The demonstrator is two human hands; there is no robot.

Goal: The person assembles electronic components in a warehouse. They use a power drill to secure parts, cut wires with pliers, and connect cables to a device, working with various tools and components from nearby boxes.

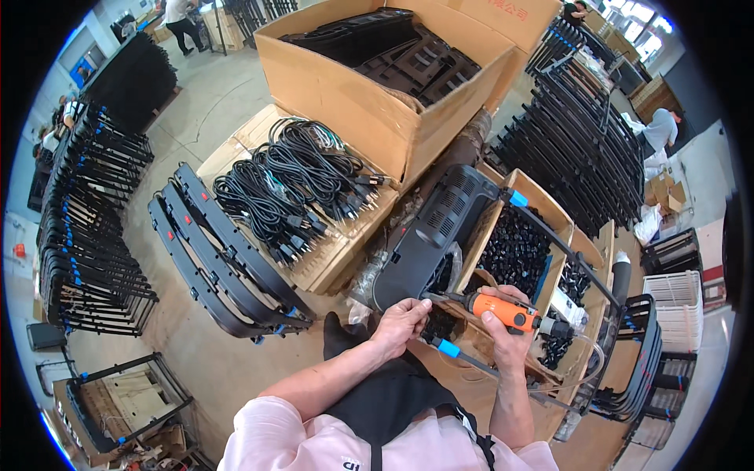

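Since the nose of the orange power tool [519, 316] sits right by the left fingertips, I'd make alignment the priority. My read: powered fastening at the near end of the black housing [428, 231]. I'd line the tool's axis up with whatever it's driving before powering it, press lightly, run low torque, and get the left fingertips clear as soon as the part can stand by itself. Shell looks like plastic, so too much push could strip or crack it. I'd also want slack in the clear hose [602, 357] so it doesn't drag the angle off.

Hands: the right hand [508, 334] is wrapped round the orange body, thumb along the near side. The left hand [399, 323] is pinched, thumb against fingers, just beside the nose; what's between them is too small for me to tell.

Housing lies ahead of the person, slanting away to the right, between the cord bundles [271, 196] and the wooden parts bin [587, 245]. Long, black, low sheen, rounded near corner, slotted vents in 2 groups toward the far end. 2 blue fittings [448, 348] on black tubing sit near it.
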